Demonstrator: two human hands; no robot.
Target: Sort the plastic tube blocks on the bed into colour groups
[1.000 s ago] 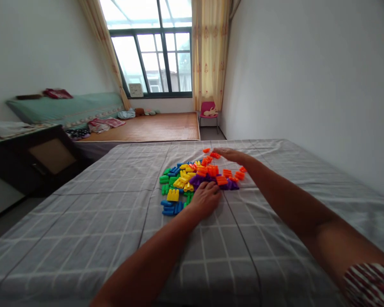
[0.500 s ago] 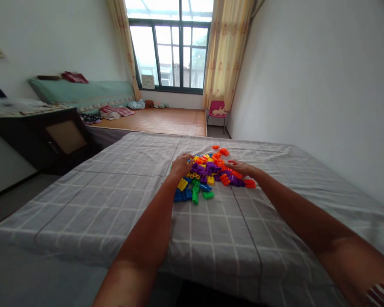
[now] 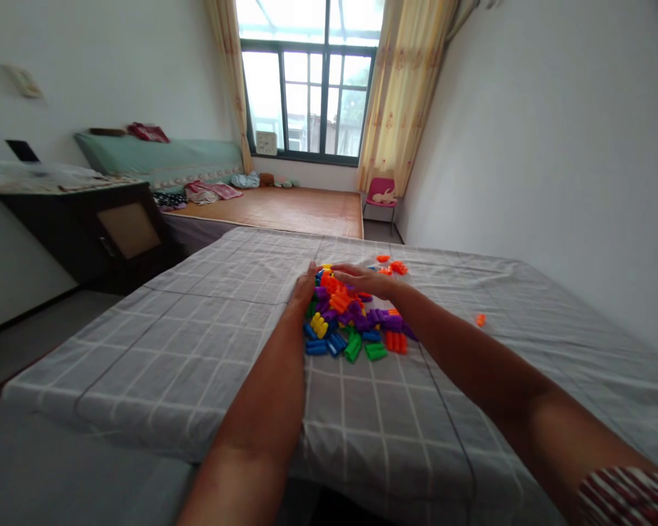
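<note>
A heap of plastic pieces in purple, orange, yellow, blue and green (image 3: 356,315) lies on the grey checked cloth (image 3: 208,307). Against the heap's left side rests my left hand (image 3: 305,283), upright on its edge, its fingers extended. My right hand (image 3: 362,279) reaches over the top of the heap with its fingers stretched to the left, touching orange pieces. Several orange pieces (image 3: 398,267) lie behind my right wrist, and a single orange piece (image 3: 481,320) sits apart on the right, beyond my forearm.
A dark cabinet (image 3: 129,230) stands at the left. Behind the cloth-covered surface are a low bed with a brown mat (image 3: 301,208) and a pink chair (image 3: 381,191). A white wall (image 3: 553,146) runs along the right.
My right hand has moved left over the heap, and the pieces are bunched closer to my left hand. A lone orange piece now shows at the right. The camera view has shifted slightly.
</note>
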